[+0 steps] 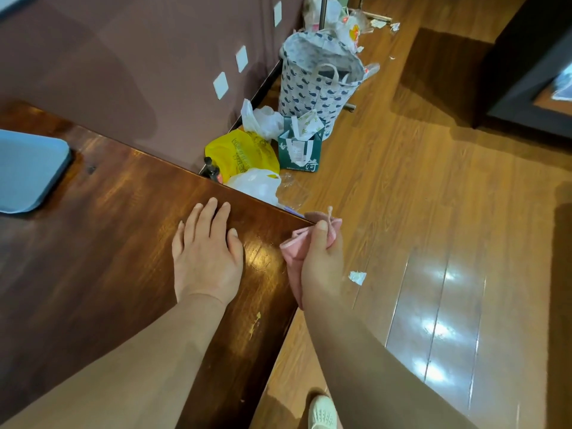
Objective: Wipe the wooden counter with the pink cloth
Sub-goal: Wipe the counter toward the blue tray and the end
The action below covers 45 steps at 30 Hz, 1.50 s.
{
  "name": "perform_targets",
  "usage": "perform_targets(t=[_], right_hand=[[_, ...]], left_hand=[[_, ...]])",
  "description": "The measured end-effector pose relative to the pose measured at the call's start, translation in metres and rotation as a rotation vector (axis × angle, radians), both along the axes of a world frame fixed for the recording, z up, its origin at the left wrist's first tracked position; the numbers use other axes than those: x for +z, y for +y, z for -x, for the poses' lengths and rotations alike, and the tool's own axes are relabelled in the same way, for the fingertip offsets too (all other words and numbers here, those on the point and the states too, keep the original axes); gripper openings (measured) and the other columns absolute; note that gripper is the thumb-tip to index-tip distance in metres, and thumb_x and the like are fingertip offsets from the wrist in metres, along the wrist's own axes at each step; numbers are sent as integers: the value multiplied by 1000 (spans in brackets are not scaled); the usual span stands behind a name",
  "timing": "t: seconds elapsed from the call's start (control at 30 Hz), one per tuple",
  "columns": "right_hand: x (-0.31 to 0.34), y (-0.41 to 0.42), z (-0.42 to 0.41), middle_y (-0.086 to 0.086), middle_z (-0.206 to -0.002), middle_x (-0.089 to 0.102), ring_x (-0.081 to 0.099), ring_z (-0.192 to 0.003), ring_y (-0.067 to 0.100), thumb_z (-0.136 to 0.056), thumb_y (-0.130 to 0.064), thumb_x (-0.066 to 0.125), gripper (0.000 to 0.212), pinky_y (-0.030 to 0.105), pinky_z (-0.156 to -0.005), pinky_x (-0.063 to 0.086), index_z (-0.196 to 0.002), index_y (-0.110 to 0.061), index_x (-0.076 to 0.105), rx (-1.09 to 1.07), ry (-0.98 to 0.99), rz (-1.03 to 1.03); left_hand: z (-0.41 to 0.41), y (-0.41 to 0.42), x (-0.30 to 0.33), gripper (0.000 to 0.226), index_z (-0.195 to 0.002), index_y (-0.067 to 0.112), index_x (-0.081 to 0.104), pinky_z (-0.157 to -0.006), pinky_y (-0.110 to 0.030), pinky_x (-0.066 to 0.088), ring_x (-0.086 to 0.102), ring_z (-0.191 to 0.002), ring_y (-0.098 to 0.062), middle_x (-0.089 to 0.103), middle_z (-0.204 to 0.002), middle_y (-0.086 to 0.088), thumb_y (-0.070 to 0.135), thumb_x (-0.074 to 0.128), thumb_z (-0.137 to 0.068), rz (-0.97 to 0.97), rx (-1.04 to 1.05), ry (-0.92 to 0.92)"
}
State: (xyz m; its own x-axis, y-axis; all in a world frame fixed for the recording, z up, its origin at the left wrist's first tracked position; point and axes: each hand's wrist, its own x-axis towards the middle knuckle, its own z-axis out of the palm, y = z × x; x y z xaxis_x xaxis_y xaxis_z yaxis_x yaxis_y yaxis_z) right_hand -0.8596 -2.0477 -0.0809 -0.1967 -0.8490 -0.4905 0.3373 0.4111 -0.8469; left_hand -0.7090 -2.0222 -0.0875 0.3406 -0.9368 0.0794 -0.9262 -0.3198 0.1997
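Observation:
The dark wooden counter [117, 243] fills the left half of the view, its corner pointing right. My left hand [205, 252] lies flat on the counter near that corner, fingers straight and spread. My right hand [322, 258] grips the bunched pink cloth [292, 249] right at the counter's corner and right edge. Part of the cloth hangs down beside the edge, and a thin cord loop sticks up from it above my thumb.
A blue tray [28, 171] sits on the counter at the far left. On the wooden floor [433, 196] beyond the corner stand a yellow bag [244, 153], white plastic bags, a green gift bag [298, 150] and a whale-print fabric basket [318, 78]. A paper scrap [357, 277] lies nearby.

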Motion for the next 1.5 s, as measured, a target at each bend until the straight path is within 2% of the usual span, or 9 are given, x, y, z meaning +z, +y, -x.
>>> perform_targets(t=[0.1, 0.2, 0.33, 0.53, 0.73, 0.9, 1.13, 1.3, 1.5], right_hand=[[-9, 33, -9, 4, -100, 72, 70, -95, 14, -103, -40, 49, 39, 35, -90, 56, -137, -58, 43, 40, 101, -4], [-15, 37, -8, 2, -108, 73, 73, -99, 17, -75, -59, 65, 76, 43, -93, 58, -144, -40, 40, 116, 112, -138], [-20, -8, 12, 3, -97, 74, 74, -88, 17, -84, -50, 69, 49, 40, -85, 60, -125, -27, 58, 122, -27, -185], [-15, -20, 29, -14, -90, 67, 63, -88, 6, -100, -49, 51, 17, 18, -69, 42, -88, -41, 59, 420, 712, 69], [14, -111, 12, 9, -131, 64, 57, -111, 22, -107, -53, 27, 54, 31, -87, 37, -127, -20, 66, 1202, 829, -128], [2, -82, 11, 3, -85, 58, 61, -92, 29, -103, -60, 17, 55, 39, -76, 41, -93, -23, 57, 1201, 1199, 72], [7, -125, -53, 21, -144, 54, 49, -132, 34, -107, -55, 18, 68, 41, -107, 36, -140, -11, 57, 1372, 955, 77], [-4, -117, -33, 12, -128, 65, 57, -104, 26, -101, -65, 29, 60, 37, -85, 39, -132, -24, 60, 1423, 1004, 124], [-1, -128, -84, 15, -116, 65, 59, -116, 34, -107, -54, 27, 56, 40, -96, 44, -128, -15, 61, 1375, 1082, 210]], left_hand=[[0, 1, 0, 50, -149, 24, 39, -122, -42, 13, 21, -149, -16, 32, -158, 3, 35, 27, -102, -4, 3, 1], [-3, 1, -2, 49, -149, 24, 39, -122, -42, 13, 21, -149, -16, 32, -158, 3, 34, 28, -103, -4, 12, 2], [-1, 1, -1, 49, -149, 24, 39, -121, -41, 12, 21, -149, -16, 33, -158, 3, 35, 27, -103, -18, 3, -11], [0, 1, 3, 50, -149, 25, 38, -122, -42, 13, 21, -149, -17, 33, -158, 3, 37, 24, -103, -44, 6, -15], [0, 0, 2, 51, -150, 27, 38, -123, -41, 11, 18, -149, -14, 31, -159, 6, 38, 19, -103, -52, 17, -9], [0, -1, 5, 54, -149, 27, 39, -122, -43, 15, 20, -149, -15, 32, -158, 6, 41, 17, -102, -63, 13, -17], [0, -2, 5, 52, -148, 26, 40, -122, -43, 16, 21, -149, -16, 33, -158, 4, 39, 22, -102, -88, 17, -21], [-3, 0, 3, 53, -149, 24, 41, -121, -45, 20, 21, -149, -17, 33, -158, 3, 38, 23, -101, -79, -9, -8], [-1, 1, 0, 52, -146, 14, 45, -119, -46, 28, 33, -144, -18, 43, -152, -2, 30, 39, -96, 64, 0, 91]])
